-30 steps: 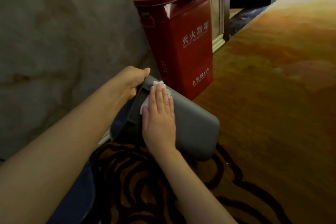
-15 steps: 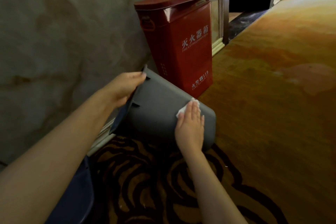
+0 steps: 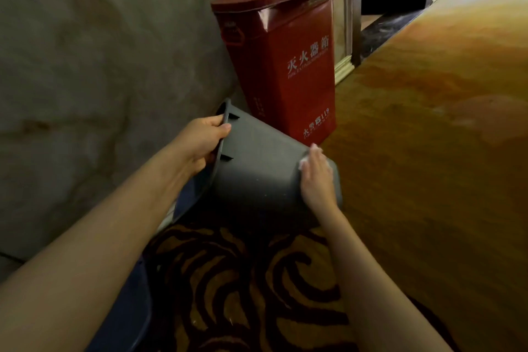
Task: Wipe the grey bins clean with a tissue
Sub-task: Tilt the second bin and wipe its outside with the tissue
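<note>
1. The grey bin (image 3: 257,171) lies tipped on its side, held above the patterned carpet (image 3: 234,280) and close to the marble wall (image 3: 85,51). Its open rim points left toward the wall and its base points right.
2. The left hand (image 3: 200,143) is closed on the bin's rim, fingers curled over the lip, and steadies it.
3. The right hand (image 3: 317,177) lies flat, fingers together, pressing a white tissue (image 3: 304,161) against the outer wall right at the base end. Only a corner of the tissue shows beyond the fingers.
4. The bin's long axis runs from the left hand, up and left, to the right hand, down and right. The unwiped length therefore lies back toward the rim, to the left of the right hand. That hand is the nearer one for the next stroke, which I judge would run along this axis or follow a turn of the bin.
5. Just behind the bin stands a red box (image 3: 285,60) against the wall. It bears white Chinese characters, "FIRE EXTINGUISHER BOX" in small print, and "119" lower down.
6. Another rounded dark container shows at the lower left edge, too dim to identify.
</note>
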`<state>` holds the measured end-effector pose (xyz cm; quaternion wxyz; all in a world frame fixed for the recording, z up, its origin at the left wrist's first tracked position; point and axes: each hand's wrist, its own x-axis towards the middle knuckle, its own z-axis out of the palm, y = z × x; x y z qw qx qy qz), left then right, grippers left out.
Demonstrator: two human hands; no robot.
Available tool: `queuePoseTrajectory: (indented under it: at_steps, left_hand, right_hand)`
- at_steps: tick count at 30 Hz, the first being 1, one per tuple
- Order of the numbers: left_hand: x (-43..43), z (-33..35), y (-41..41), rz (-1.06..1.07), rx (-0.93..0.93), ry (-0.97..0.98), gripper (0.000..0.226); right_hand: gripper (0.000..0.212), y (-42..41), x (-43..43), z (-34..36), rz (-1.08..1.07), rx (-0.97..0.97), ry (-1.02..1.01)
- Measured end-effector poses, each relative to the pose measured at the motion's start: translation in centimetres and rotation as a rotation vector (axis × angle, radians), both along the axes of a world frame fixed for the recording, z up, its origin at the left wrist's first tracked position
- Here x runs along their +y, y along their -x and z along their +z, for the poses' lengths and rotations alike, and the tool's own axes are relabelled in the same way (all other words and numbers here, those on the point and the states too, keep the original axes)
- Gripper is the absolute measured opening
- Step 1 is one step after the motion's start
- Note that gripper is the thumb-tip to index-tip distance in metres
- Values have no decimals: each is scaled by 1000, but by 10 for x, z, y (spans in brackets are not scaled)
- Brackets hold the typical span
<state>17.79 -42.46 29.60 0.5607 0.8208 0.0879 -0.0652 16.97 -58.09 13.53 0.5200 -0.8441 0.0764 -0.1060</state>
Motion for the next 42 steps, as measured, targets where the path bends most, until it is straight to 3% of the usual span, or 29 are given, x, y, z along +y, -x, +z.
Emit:
queuePoseTrajectory:
  at_steps: [4, 8, 12, 18, 23, 28, 34, 39, 42]
  left_hand:
    - [4, 0, 2, -24, 13, 6, 39]
    - [4, 1, 1, -55, 16, -3, 37]
    - [2, 2, -1, -67, 39, -30, 39]
    - [0, 3, -6, -26, 30, -16, 42]
    - [-8, 3, -10, -7, -2, -12, 40]
    - [-11, 3, -14, 56, -17, -7, 41]
    - [-9, 4, -17, 86, -39, -45, 38]
    - [3, 16, -19, 178, -51, -102, 34]
    - [17, 28, -23, 242, 41, -179, 26]
  right_hand:
    - [50, 0, 49, 52, 241, -329, 151]
    - [49, 4, 69, 72, 281, -402, 210]
    - [49, -2, 44, 52, 182, -305, 149]
    - [48, -6, -27, -20, -33, 119, 33]
    - [49, 3, -31, -40, -117, 165, -42]
    - [49, 19, 14, -5, -65, -9, -44]
    - [50, 59, 93, 49, 132, -365, 123]
    - [56, 70, 115, 65, 165, -415, 179]
    - [56, 72, 119, 76, 192, -443, 202]
